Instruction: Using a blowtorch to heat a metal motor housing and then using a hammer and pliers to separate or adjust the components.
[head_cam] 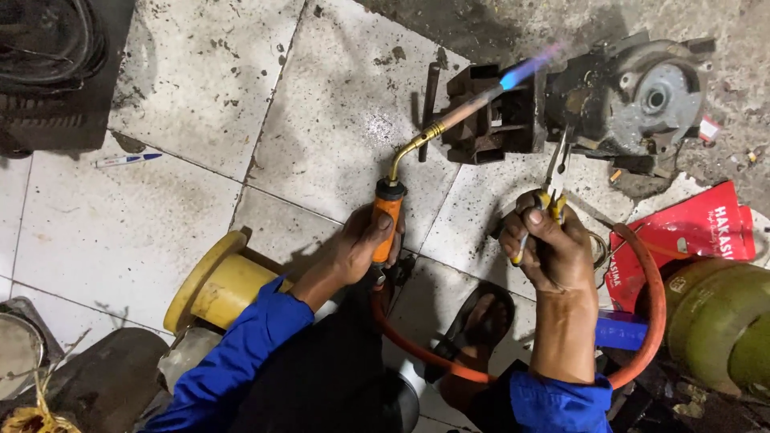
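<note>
- At the far left, a pen [127,159] lies on the stained tiled floor [192,88], untouched; a yellow drum [220,282] lies on its side near the person's blue sleeve.
- The left hand [361,244] has its grip wrapped tight around the orange handle of the gas torch [388,216], whose brass neck curves up and to the right.
- The torch is lit: a blue flame [525,70] leaves the nozzle and plays on the dark metal block [489,112] and on the edge of the grey motor housing [642,96] just beside it. Heating is in hand, I judge; nothing glows visibly, so how hot the part is cannot be told.
- The right hand [549,244] pinches the yellow-handled pliers [555,180]; their tips point up towards the heated spot and seem close to the housing, but whether they bite anything is hidden.
- No part has come free of the housing as far as shows, so the work with the pliers looks still to be done.
- An orange hose [650,281] loops to the green gas cylinder [722,321] at the right, beside a red packet [698,228].
</note>
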